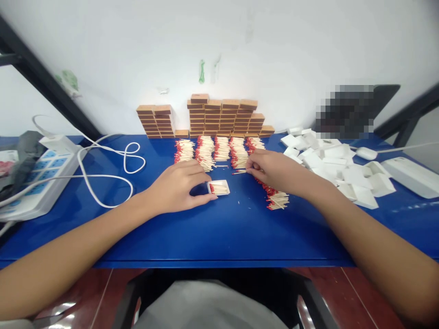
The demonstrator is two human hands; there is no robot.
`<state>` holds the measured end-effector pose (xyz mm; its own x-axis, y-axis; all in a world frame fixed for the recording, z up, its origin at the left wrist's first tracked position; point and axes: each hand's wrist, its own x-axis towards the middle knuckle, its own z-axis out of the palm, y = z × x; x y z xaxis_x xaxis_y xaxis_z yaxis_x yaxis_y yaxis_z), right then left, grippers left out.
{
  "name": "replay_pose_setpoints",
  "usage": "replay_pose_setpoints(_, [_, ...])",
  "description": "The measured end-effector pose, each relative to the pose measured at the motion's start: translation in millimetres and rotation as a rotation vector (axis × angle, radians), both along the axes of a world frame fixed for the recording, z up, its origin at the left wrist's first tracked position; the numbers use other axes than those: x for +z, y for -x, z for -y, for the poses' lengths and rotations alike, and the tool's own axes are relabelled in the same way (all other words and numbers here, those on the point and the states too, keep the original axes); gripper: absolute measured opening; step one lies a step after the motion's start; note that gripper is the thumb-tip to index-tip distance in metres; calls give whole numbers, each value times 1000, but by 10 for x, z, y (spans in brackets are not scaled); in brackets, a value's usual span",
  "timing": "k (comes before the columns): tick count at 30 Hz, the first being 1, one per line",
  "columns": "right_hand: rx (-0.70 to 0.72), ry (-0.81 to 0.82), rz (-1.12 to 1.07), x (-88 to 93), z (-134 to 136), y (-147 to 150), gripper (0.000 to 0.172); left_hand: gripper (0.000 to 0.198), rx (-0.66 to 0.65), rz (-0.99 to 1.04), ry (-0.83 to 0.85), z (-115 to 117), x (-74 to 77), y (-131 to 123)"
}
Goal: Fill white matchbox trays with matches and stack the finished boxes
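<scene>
My left hand (187, 186) grips the left end of a small white matchbox tray (224, 183), thumb at the near side and fingers at the far side. Several red-tipped matches (219, 188) lie in the tray. Farther right, my right hand (269, 170) is closed in a pinch at a match (240, 172), whose red head points left; the fingertips partly hide what they hold. Behind both hands, heaps of matches (205, 151) stand in rows. Another pile of matches (278, 200) spreads under and in front of my right hand.
Stacked matchboxes (212, 116) line the wall. Many white empty trays (331, 160) are heaped at right, near a white power bank-like block (411, 176) and a dark, partly blurred tablet-shaped object (384, 103). A power strip (51, 169) and white cables (103, 204) occupy the left of the blue table (206, 237).
</scene>
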<state>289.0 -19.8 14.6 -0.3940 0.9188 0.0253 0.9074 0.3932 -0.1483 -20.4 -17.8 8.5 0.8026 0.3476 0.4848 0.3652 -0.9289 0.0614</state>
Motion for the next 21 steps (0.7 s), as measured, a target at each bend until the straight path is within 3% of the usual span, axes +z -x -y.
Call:
replay_pose_setpoints(13, [37, -88, 3, -37, 57, 83, 13, 29, 6, 3, 5, 5, -1, 9])
replay_pose_setpoints(21, [72, -27, -8, 12, 100, 148, 14, 29, 21, -17, 31, 12, 7, 7])
